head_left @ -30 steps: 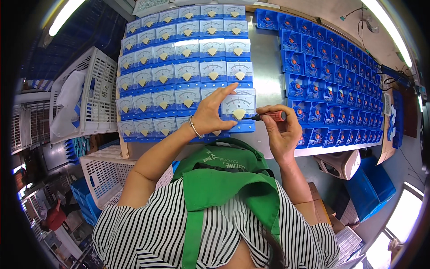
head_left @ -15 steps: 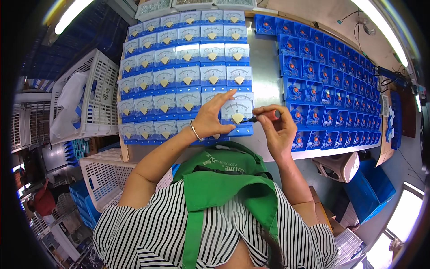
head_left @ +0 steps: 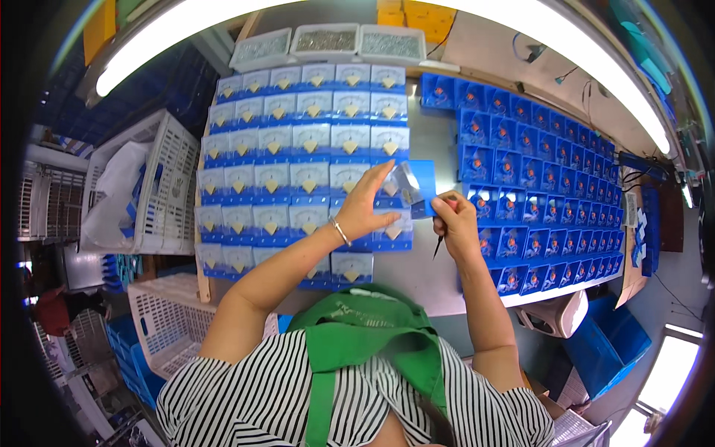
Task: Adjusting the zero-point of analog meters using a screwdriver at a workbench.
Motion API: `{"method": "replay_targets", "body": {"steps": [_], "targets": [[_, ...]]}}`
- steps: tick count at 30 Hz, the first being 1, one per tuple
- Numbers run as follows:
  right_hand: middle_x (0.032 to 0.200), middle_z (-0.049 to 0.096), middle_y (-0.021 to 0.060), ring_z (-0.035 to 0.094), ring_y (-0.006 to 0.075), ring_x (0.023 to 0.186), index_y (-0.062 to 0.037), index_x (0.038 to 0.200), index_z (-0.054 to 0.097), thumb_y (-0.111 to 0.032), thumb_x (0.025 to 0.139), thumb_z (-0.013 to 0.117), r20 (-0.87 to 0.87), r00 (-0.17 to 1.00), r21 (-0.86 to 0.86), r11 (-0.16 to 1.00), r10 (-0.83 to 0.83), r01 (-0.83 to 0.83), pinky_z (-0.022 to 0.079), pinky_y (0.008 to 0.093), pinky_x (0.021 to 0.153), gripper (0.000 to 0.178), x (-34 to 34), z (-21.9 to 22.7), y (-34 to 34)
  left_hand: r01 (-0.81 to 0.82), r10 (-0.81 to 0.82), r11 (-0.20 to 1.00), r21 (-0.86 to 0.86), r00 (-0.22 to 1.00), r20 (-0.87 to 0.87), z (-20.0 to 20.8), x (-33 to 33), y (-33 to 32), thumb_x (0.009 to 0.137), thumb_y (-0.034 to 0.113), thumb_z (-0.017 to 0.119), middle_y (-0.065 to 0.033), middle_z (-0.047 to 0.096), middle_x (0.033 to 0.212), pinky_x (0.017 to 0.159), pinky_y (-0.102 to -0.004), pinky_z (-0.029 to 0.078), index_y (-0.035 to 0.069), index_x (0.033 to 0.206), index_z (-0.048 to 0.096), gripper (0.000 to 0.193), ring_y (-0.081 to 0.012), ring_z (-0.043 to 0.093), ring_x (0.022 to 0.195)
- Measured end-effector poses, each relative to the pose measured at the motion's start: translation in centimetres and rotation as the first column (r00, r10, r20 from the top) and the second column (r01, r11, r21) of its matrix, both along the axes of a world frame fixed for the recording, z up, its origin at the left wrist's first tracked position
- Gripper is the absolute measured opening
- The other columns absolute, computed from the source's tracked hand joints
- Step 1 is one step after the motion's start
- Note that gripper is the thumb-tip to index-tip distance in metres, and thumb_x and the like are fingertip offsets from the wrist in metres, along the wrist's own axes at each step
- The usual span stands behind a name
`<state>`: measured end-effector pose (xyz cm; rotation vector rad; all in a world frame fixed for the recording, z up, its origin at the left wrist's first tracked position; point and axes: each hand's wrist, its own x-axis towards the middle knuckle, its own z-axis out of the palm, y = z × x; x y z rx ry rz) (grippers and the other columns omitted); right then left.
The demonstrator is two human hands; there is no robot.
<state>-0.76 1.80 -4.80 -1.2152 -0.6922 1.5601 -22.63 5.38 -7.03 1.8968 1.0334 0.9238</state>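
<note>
A panel meter [head_left: 423,182] with a clear front and a blue case is tilted above the table. My right hand [head_left: 456,221] pinches its lower right edge and also keeps a screwdriver [head_left: 438,247], whose dark shaft points down; the handle is hidden in the palm. My left hand [head_left: 365,208] has thumb and fingers spread at the meter's left side. Its fingertips are close to the meter's upper left corner; contact is hard to tell. Beneath and left of the hands lie rows of like meters [head_left: 310,141] with white dials and cream wedge-shaped parts.
To the right stand rows of open blue cases [head_left: 509,164] with orange and wire parts inside. Bins of small hardware [head_left: 324,42] line the table's far edge. White crates [head_left: 167,190] stand at the left. A blue bin [head_left: 607,331] is at the lower right.
The meter has been tilted and turned from lying face up. My right hand has moved from its front to its edge, the screwdriver swinging to point down. The whole view has shifted.
</note>
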Motion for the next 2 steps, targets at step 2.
{"method": "replay_targets", "body": {"steps": [2], "targets": [[0.066,0.057,0.0019,0.054,0.0103,0.052,-0.0019,0.091,0.059,-0.021,0.087,0.068,0.544,0.838,0.123,0.983,0.044,-0.132,0.041,0.0236,0.045,0.021,0.3,-0.7,3.9,0.08,-0.057,0.992,0.102,0.975,-0.215,-0.9,-0.1,0.6,0.07,0.022,0.077,-0.0152,0.04,0.141,0.108,-0.0401,0.034,0.01,0.146,0.029,0.09,-0.032,0.039,0.131]]}}
